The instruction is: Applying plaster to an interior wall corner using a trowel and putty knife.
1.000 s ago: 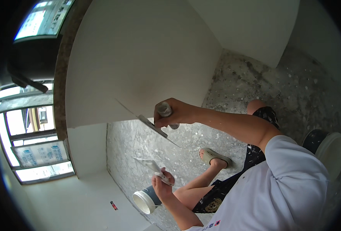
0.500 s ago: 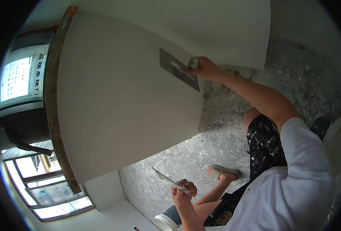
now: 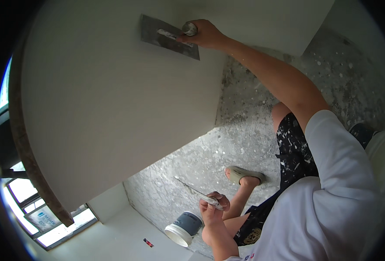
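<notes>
My right hand (image 3: pixel 207 35) is wrapped round the handle of a finishing trowel (image 3: pixel 168 44). The trowel's broad grey steel blade lies against or very close to a smooth, pale wall (image 3: pixel 109 104), and a streak of white runs along its back. Lower in the view, my left hand (image 3: pixel 214 209) grips a putty knife (image 3: pixel 192 190) by its white-smeared handle. That knife's thin blade shows nearly edge-on, pointing up and left over the floor.
A dark-sided bucket with a white rim (image 3: pixel 180 236) stands near my left forearm; another bucket (image 3: pixel 377 148) is at my right. The grey floor (image 3: pixel 253 143) is speckled with white. A brown edge strip (image 3: pixel 25 143) borders the wall beside the windows (image 3: pixel 48 217).
My right hand and the finishing trowel have moved up and left along the wall. My left hand keeps its hold on the putty knife. The whole view has shifted, showing more of the left bucket.
</notes>
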Tool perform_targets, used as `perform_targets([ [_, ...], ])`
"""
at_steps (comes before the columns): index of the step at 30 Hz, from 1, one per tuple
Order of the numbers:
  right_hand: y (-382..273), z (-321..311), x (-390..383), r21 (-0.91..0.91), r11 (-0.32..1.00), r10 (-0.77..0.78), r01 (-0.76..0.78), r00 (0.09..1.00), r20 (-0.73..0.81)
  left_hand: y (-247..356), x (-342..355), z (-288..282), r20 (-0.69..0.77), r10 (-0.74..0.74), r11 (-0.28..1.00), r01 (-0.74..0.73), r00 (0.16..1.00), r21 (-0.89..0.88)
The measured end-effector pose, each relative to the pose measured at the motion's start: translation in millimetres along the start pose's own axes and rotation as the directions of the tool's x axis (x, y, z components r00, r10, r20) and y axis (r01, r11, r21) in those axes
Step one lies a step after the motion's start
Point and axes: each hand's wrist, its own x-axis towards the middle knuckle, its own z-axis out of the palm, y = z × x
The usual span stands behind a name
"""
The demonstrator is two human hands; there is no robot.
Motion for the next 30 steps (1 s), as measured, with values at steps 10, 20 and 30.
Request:
perform_targets([
  [10,-57.1,173.5,-199.4,-0.038,0.999,-0.027,0.026,1.0,-0.017,-3.4,-10.6,-6.1,0.063,0.079,0.994,-0.083,0.995,0.066],
  [20,-105.0,215.9,-274.2,0.358,0.914,0.033,-0.191,0.915,0.402,9.2,-40.1,-34.4,0.039,0.228,0.96,-0.232,0.973,0.156],
  [30,-127.9,54.8,-217.3,0.595,0.494,0.158,-0.634,0.738,0.656,3.9,-5.5,-62.0,-0.205,-0.102,0.917,0.172,0.973,0.361],
])
